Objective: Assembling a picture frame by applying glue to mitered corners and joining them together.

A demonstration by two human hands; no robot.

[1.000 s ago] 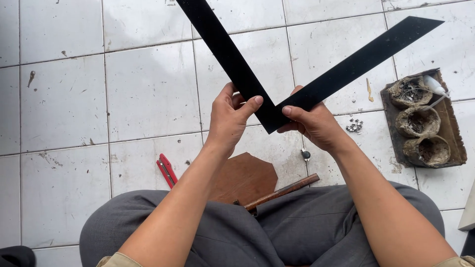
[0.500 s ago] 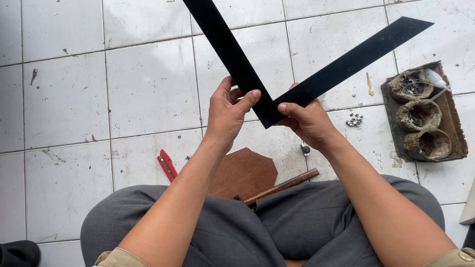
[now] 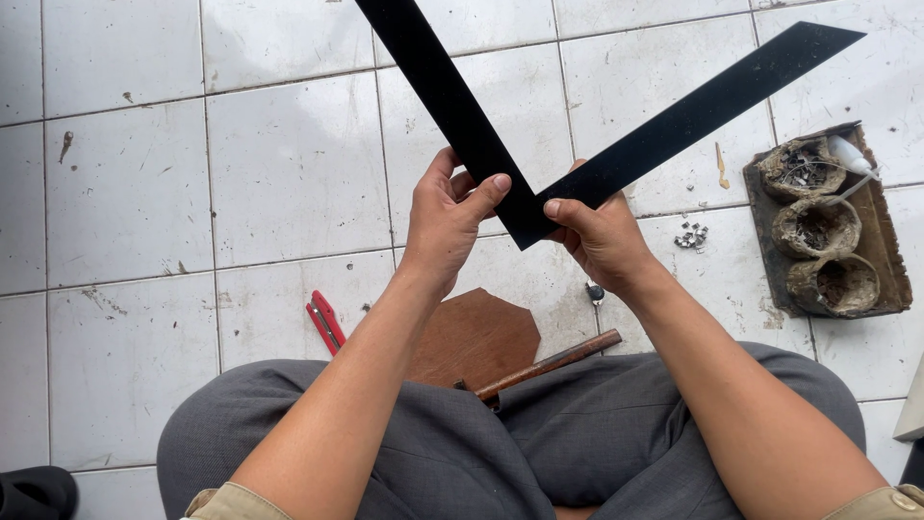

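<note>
Two flat black strips meet in a V above the white tiled floor. My left hand (image 3: 450, 214) grips the left strip (image 3: 443, 91), which runs up past the top edge. My right hand (image 3: 604, 238) holds the right strip (image 3: 703, 106), which slants up to the right. Both thumbs press at the joint where the strips meet. My grey-trousered legs sit crossed below.
A brown board (image 3: 476, 337) and a wooden-handled tool (image 3: 553, 362) lie on the floor by my legs. Red-handled pliers (image 3: 325, 320) are to their left. A brown tray (image 3: 890, 270) with three crusted bowls stands at right, small metal bits (image 3: 691, 234) beside it.
Both hands hold the joined strips as before, shifted slightly to the right; my left thumb has moved onto the joint.
</note>
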